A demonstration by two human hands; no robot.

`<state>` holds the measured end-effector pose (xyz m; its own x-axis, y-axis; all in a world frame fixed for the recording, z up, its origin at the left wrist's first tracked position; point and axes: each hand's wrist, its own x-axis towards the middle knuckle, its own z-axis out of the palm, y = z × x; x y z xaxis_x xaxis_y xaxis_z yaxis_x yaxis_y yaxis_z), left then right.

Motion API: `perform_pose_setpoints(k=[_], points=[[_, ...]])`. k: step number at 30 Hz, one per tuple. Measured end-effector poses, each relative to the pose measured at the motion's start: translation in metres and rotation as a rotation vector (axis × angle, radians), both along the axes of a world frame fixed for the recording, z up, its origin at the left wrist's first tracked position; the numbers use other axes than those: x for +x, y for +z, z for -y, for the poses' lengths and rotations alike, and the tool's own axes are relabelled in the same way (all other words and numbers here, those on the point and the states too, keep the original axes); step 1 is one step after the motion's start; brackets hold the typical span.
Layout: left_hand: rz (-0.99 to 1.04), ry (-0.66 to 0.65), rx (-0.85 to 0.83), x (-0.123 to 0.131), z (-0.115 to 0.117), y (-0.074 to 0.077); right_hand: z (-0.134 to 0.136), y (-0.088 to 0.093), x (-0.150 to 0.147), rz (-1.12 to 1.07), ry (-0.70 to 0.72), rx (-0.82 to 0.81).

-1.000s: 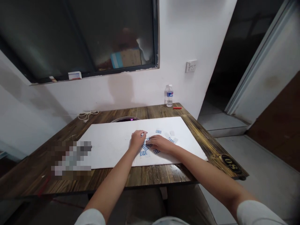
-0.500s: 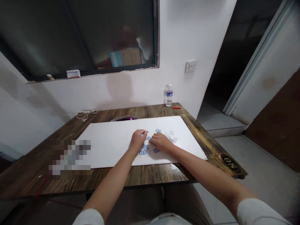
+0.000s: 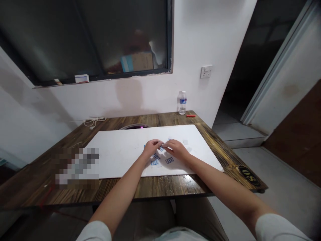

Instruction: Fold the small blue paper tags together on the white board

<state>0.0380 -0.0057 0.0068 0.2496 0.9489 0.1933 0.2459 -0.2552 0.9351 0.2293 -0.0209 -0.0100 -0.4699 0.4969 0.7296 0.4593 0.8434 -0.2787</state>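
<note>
My left hand (image 3: 150, 147) and my right hand (image 3: 177, 149) meet fingertip to fingertip over a white board (image 3: 117, 154) on the wooden table (image 3: 160, 187). Both are curled in a pinch on a small blue-striped clear packet (image 3: 163, 147) held between them. Several more of these packets lie on the board just below my hands, one (image 3: 170, 160) under my right wrist, another (image 3: 154, 162) under my left hand, and a third (image 3: 156, 156) between them.
A water bottle (image 3: 182, 102) and a red pen (image 3: 190, 115) stand at the table's far right corner by the wall. A white cord (image 3: 93, 121) lies at the back left. A dark round rim (image 3: 133, 127) peeks out behind the board. An open doorway is on the right.
My hands rose off the pile of packets and came together, pinching one packet between the fingertips. Packets that my right hand covered now lie exposed on the board.
</note>
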Motion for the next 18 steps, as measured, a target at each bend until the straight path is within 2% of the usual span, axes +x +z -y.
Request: perform_pose_setpoints(k=[4, 9, 14, 18], points=[[0.046, 0.019, -0.017, -0.002, 0.0, 0.004, -0.002, 0.0, 0.002, 0.014, 0.008, -0.06], [0.086, 0.136, -0.047, -0.007, -0.001, 0.008, -0.002, 0.008, 0.013, 0.03, 0.064, -0.256], [0.133, 0.22, -0.075, -0.01, -0.002, 0.009, 0.002, 0.016, 0.016, 0.275, 0.165, -0.213], [0.142, 0.249, -0.06, -0.009, 0.0, 0.011, 0.004, 0.017, 0.012, 0.338, 0.181, -0.187]])
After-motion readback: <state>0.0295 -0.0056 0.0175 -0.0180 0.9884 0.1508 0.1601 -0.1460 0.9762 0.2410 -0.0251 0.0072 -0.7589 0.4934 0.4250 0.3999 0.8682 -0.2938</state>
